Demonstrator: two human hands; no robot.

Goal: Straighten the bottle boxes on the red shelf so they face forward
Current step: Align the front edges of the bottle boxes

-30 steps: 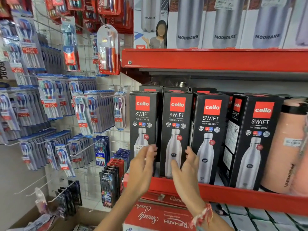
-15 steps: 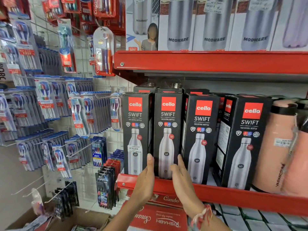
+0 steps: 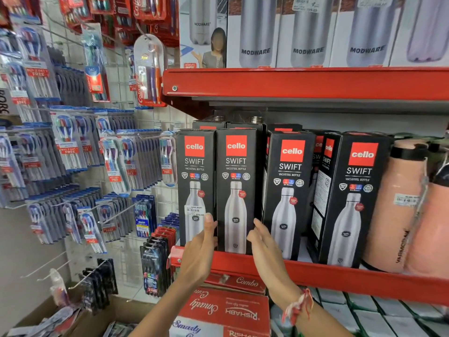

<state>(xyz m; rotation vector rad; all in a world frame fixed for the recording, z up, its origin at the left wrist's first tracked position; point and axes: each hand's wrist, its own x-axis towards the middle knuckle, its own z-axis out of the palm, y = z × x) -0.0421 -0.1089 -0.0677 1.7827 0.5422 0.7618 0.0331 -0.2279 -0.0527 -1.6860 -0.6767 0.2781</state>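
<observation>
Black Cello Swift bottle boxes stand in a row on the red shelf [image 3: 340, 279]. The first box [image 3: 194, 166] and second box [image 3: 236, 181] face forward, side by side. My left hand [image 3: 200, 251] presses the second box's lower left edge and my right hand [image 3: 263, 242] its lower right edge, so the box is held between them. The third box [image 3: 289, 190] faces nearly forward, a small gap to the right. The fourth box [image 3: 357, 198] is turned, showing its left side panel. More boxes stand behind, mostly hidden.
Peach flasks [image 3: 398, 210] stand right of the boxes. An upper red shelf [image 3: 303, 82] carries Modware boxes [image 3: 308, 32]. Toothbrush packs [image 3: 73, 152] hang on a grid wall to the left. Red cartons [image 3: 226, 310] lie under the shelf.
My left hand slid from the first box's front to the seam beside the second box. My right hand stayed at that box's right edge. The two left boxes now stand flush.
</observation>
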